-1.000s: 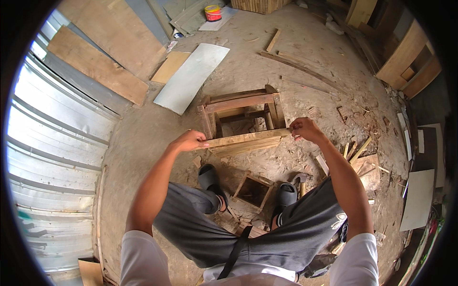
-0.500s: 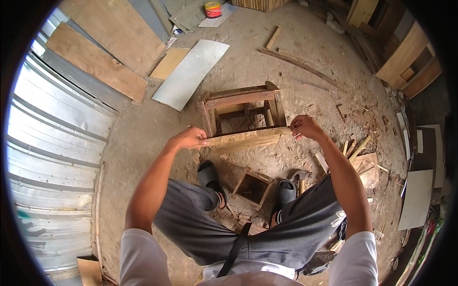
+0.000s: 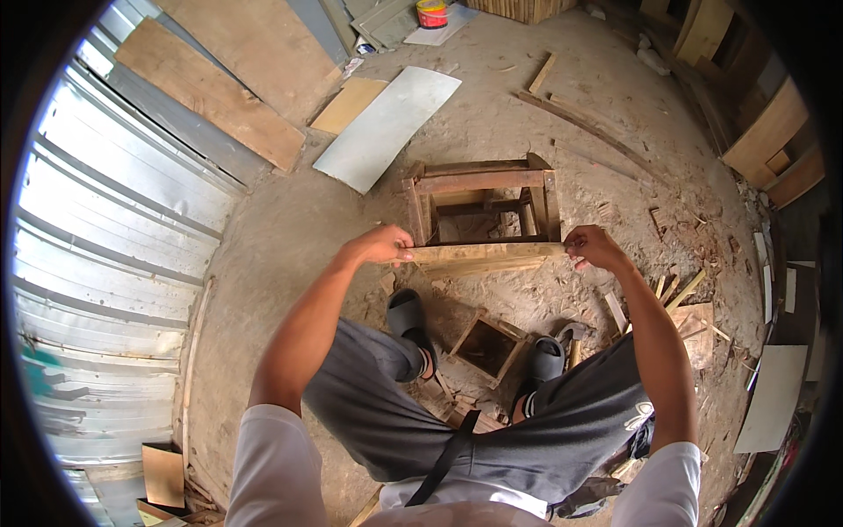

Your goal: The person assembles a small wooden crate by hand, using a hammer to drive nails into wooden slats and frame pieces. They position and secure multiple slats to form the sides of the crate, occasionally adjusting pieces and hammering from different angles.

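A pale wooden board (image 3: 492, 253) lies lengthwise along the near side of a dark wooden stool-like frame (image 3: 479, 183). My left hand (image 3: 385, 245) pinches the board's left end between thumb and fingers. At the opposite end, my right hand (image 3: 594, 247) has its fingers curled around the board's tip, close to the frame's near right corner. Below the board, between my sandalled feet, sits a small open wooden box (image 3: 487, 350). A hammer (image 3: 575, 338) rests beside my right foot, its handle partly hidden by my leg.
Wood offcuts (image 3: 689, 294) and shavings litter the ground on the right. Beyond the frame lie a white panel (image 3: 386, 132) and long wood strips (image 3: 597, 132). Large boards (image 3: 211, 92) lean by the corrugated metal wall (image 3: 114, 237) on the left. A red-and-yellow bucket (image 3: 431, 14) stands far off.
The whole scene has shifted right and turned slightly in the picture as my head moved. Both hands keep hold of the board's ends, and its place against the frame looks nearly the same.
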The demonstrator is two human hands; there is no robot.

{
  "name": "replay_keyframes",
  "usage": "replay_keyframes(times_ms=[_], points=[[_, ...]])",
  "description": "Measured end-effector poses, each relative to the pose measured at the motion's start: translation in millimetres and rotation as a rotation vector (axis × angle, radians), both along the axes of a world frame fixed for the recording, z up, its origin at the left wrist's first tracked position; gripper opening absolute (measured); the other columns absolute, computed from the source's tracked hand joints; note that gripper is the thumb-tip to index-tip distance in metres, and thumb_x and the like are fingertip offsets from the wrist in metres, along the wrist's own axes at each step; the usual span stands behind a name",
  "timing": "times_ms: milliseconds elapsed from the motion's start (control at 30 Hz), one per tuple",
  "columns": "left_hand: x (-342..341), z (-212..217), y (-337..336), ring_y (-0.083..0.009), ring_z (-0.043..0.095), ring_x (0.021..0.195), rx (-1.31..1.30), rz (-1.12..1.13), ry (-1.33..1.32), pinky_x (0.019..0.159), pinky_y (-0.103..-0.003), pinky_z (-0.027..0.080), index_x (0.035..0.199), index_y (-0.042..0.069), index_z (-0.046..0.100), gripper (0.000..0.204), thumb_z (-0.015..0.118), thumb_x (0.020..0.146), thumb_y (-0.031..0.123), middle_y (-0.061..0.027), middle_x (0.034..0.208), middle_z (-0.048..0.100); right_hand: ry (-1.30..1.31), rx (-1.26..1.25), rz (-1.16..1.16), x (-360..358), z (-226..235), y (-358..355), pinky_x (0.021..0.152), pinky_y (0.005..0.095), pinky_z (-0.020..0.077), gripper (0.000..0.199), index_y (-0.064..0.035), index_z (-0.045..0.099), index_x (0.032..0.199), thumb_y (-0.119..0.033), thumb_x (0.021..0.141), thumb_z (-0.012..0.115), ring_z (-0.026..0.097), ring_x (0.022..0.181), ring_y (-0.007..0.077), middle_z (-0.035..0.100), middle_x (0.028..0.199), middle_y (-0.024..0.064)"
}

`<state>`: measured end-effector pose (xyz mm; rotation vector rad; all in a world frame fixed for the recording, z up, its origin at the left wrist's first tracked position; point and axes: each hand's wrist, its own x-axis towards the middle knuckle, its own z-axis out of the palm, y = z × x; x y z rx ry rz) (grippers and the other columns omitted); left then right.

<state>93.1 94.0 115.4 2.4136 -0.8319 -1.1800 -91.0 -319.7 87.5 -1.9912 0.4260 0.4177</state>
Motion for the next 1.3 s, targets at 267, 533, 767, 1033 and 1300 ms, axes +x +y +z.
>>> replay_keyframes(times_ms=[267, 533, 767, 1033, 1300], points=[[2, 2, 2, -0.0174, 0.065, 0.087, 0.057, 0.004, 0.005, 0.080, -0.037, 0.048, 0.105, 0.007, 0.069, 0.023, 0.067, 0.090, 0.024, -0.0053, 0.097, 0.072, 0.013, 0.044, -0.047, 1, -7, -2, 0.062, 0.0312, 0.0606, 0.018, 0.0051, 0.064, 0.102, -0.001, 0.086, 0.063, 0.067, 0.075, 0.0192, 0.067, 0.085, 0.0134], [4, -3, 5, -0.0221, 0.065, 0.102, 0.011, 0.061, 0.003, 0.087, -0.039, 0.048, 0.112, 0.009, 0.068, 0.033, 0.069, 0.089, 0.032, -0.0098, 0.110, 0.070, -0.054, 0.041, -0.029, 1, -13, -6, 0.060, 0.0292, 0.0558, 0.017, 0.0038, 0.065, 0.099, -0.001, 0.083, 0.066, 0.067, 0.069, 0.0163, 0.068, 0.080, 0.0111], [5, 2, 3, -0.0247, 0.061, 0.110, 0.032, 0.042, -0.020, 0.091, -0.038, 0.048, 0.118, 0.010, 0.067, 0.039, 0.071, 0.088, 0.034, -0.0118, 0.117, 0.066, -0.036, 0.078, -0.009, 1, -24, -13, 0.064, 0.0296, 0.0555, 0.020, 0.0068, 0.060, 0.104, 0.006, 0.085, 0.065, 0.064, 0.075, 0.0175, 0.065, 0.085, 0.0114], [5, 6, 4, -0.0241, 0.061, 0.108, 0.074, 0.047, 0.021, 0.090, -0.037, 0.047, 0.117, 0.011, 0.066, 0.039, 0.072, 0.087, 0.034, -0.0097, 0.118, 0.065, -0.118, 0.097, -0.041, 6, -28, -11, 0.066, 0.0290, 0.0564, 0.023, 0.0025, 0.064, 0.109, 0.002, 0.086, 0.061, 0.068, 0.076, 0.0172, 0.068, 0.094, 0.0130], [5, 3, 4, -0.0239, 0.061, 0.105, 0.071, -0.003, -0.050, 0.091, -0.038, 0.046, 0.117, 0.012, 0.067, 0.041, 0.075, 0.084, 0.034, -0.0088, 0.116, 0.065, -0.060, 0.075, -0.064, 7, -16, -7, 0.068, 0.0296, 0.0583, 0.023, 0.0015, 0.065, 0.110, 0.001, 0.087, 0.061, 0.068, 0.079, 0.0180, 0.068, 0.094, 0.0124]])
